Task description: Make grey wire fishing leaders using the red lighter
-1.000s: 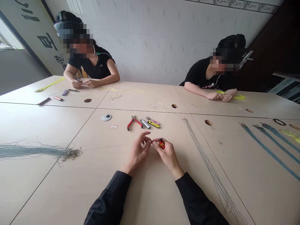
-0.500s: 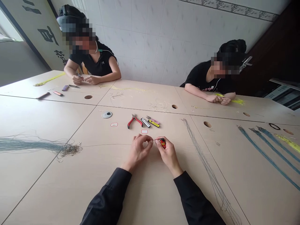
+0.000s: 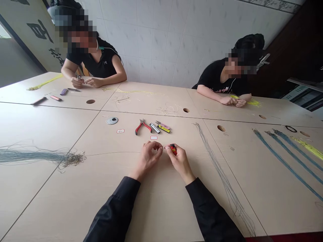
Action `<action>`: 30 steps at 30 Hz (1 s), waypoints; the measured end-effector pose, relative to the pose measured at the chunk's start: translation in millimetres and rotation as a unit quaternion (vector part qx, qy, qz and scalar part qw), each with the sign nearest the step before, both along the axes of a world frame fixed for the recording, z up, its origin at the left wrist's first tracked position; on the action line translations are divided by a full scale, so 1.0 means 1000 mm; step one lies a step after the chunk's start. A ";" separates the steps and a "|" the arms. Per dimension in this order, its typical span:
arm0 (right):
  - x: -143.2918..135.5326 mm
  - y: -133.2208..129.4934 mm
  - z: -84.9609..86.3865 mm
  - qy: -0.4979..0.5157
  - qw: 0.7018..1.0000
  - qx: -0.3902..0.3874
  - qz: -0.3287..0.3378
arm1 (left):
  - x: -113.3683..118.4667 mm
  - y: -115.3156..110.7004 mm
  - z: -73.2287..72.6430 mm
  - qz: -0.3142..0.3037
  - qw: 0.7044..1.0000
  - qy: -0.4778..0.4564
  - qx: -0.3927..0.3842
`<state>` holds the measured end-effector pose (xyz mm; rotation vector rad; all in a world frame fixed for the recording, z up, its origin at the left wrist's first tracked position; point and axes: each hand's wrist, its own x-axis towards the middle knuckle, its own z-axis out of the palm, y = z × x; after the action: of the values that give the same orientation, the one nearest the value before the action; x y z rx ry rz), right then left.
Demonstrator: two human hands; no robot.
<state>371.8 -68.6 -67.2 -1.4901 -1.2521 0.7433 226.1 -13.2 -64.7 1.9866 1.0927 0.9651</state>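
Note:
My left hand has thumb and index finger pinched together on a thin line. The line runs left over the table to a bundle of blue-grey lines, whose near end is a tangled clump of small metallic pieces. Close beside it, my right hand is wrapped round a red lighter with a black top. Its thumb and fingertip nearly meet the left fingertips; whatever tiny piece lies between them is too small to make out.
Red-handled pliers, a white lighter, a yellow lighter and pink thread snips lie beyond my hands. Grey lines and blue bundles stretch along the right. Two people sit opposite, hands on the table.
The whole view has shifted slightly, so the table things sit a little higher and further left. Both hands keep nearly the same pose, the lighter still in the right one.

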 end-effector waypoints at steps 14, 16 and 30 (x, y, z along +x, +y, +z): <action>0.000 0.001 -0.003 0.021 1.000 -0.016 -0.011 | 0.001 0.003 -0.004 -0.013 1.000 0.013 -0.009; 0.001 0.001 -0.003 0.008 1.000 -0.019 -0.016 | 0.001 0.003 -0.004 -0.013 1.000 0.015 -0.006; 0.000 -0.001 -0.003 -0.011 1.000 -0.022 0.004 | -0.001 -0.001 0.001 -0.026 0.999 -0.016 -0.026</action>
<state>371.9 -69.4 -70.4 -1.5336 -1.2655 0.7668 225.3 -14.2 -64.0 1.9403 1.0344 0.9294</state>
